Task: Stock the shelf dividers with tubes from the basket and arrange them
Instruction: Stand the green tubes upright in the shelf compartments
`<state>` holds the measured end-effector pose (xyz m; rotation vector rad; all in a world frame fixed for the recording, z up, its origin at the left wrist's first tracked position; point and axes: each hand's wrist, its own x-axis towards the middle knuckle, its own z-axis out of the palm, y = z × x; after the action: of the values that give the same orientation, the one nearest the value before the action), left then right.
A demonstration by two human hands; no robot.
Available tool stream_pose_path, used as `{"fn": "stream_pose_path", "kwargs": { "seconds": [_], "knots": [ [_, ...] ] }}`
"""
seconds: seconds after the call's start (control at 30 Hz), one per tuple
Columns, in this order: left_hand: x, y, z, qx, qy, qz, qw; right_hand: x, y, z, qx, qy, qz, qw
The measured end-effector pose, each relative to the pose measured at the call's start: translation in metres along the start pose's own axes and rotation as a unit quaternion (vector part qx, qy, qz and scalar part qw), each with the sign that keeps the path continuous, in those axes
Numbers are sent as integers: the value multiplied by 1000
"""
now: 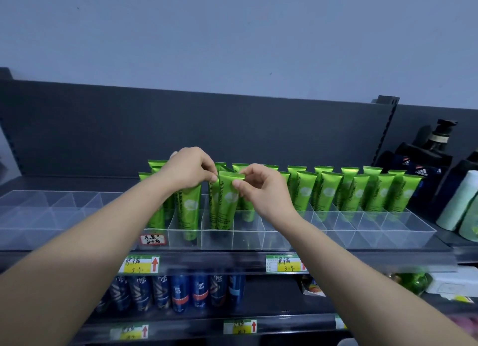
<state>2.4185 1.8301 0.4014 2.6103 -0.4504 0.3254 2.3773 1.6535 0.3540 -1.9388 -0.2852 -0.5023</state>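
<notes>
Several green tubes (354,193) stand upright in a clear plastic divider tray (362,232) on the top shelf. In a middle slot stands one green tube (226,203), its flat crimped top pinched from both sides. My left hand (188,168) pinches the top's left corner. My right hand (258,188) pinches its right corner. Another tube (190,211) stands just left of it, partly under my left hand. The basket is not in view.
A second clear divider tray (51,211) sits at the left of the shelf. Dark pump bottles (426,170) and pale green bottles (457,203) stand at the right. Blue cans (181,291) fill the shelf below. Price tags (141,264) line the shelf edge.
</notes>
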Motion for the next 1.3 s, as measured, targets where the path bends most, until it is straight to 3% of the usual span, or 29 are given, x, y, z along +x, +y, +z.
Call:
{"fn": "stream_pose_path", "kwargs": {
  "seconds": [0.87, 1.07, 1.3],
  "knots": [
    [-2, 0, 4, 3, 4, 10, 1000, -4, 19, 17, -79, -28, 6, 996],
    [0, 10, 5, 9, 45, 10, 999, -11, 15, -1, -90, -35, 11, 995],
    [0, 59, 20, 66, 78, 62, 993, -27, 23, -68, -227, 7, -27, 973]
  ]
}}
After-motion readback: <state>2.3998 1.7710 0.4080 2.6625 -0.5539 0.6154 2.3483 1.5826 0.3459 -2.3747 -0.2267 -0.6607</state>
